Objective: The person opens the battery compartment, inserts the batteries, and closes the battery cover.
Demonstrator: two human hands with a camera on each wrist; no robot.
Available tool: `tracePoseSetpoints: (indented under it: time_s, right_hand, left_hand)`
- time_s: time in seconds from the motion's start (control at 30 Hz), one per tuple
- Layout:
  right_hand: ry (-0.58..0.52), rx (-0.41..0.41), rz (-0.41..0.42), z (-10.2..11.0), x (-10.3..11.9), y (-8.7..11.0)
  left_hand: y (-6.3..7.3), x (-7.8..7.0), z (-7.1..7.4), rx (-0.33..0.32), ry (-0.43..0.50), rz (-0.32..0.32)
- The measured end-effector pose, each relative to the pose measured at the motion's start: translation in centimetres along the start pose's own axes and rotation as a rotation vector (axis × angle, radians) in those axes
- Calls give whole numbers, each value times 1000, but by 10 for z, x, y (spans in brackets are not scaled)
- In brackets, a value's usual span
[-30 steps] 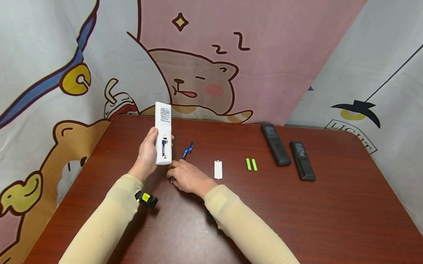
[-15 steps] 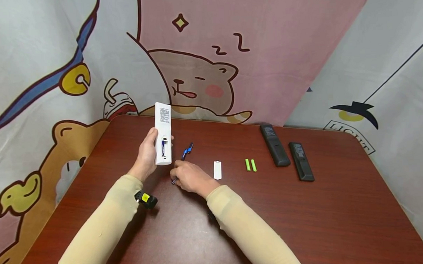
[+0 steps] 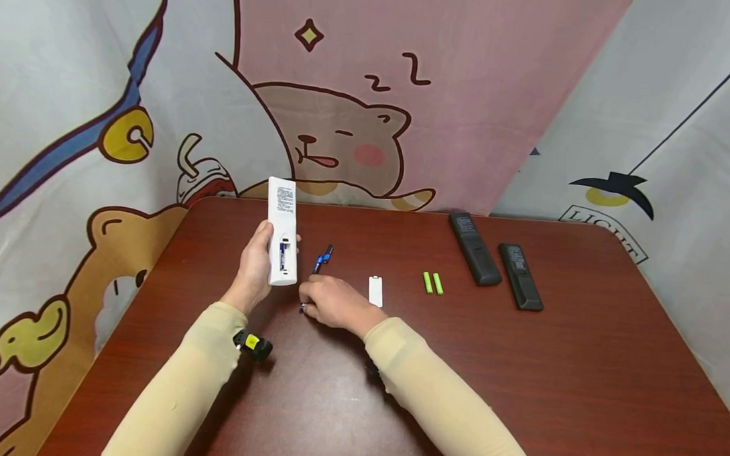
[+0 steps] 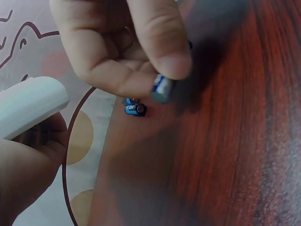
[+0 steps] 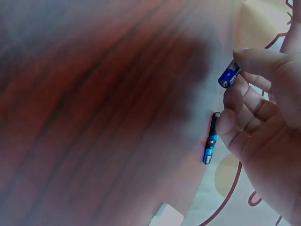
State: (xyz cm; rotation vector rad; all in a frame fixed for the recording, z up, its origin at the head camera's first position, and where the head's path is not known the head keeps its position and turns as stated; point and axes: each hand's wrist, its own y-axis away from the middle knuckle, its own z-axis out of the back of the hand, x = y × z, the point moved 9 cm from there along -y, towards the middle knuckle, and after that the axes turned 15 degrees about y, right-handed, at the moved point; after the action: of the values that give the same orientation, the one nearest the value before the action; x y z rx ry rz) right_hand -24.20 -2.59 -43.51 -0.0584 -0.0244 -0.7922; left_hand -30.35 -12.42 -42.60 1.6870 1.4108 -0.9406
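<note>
My left hand [image 3: 253,269] grips a white remote control [image 3: 283,221] raised off the table, its back towards the head camera. Its battery bay is uncovered, and one blue battery [image 3: 283,256] lies in it. To the right and a little lower, my right hand [image 3: 336,303] pinches a dark blue and silver battery [image 5: 229,75] between thumb and finger, just above the table. The same battery [image 4: 162,89] points its end at the left wrist camera. Beyond the right hand lie blue batteries [image 3: 322,258] close together. The white battery cover [image 3: 376,291] lies right of that hand.
Two green batteries [image 3: 433,283] lie side by side right of the cover. Farther right are two black remotes, a longer one [image 3: 476,249] and a shorter one [image 3: 521,277], backs up. A printed curtain [image 3: 458,117] hangs behind the far edge of the brown table [image 3: 587,368].
My right hand has shifted slightly right with the battery pinched in it. The left hand and the white remote have stayed nearly still.
</note>
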Motion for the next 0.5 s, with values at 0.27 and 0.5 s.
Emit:
tracePoseSetpoints:
  time_s: [0.27, 0.5]
  right_hand:
    - [-104, -35, -36, 6, -10, 5]
    - [-203, -54, -57, 9, -17, 10]
  left_hand:
    - [-1, 0, -1, -10, 26, -8]
    - [1, 0, -4, 12, 9, -6]
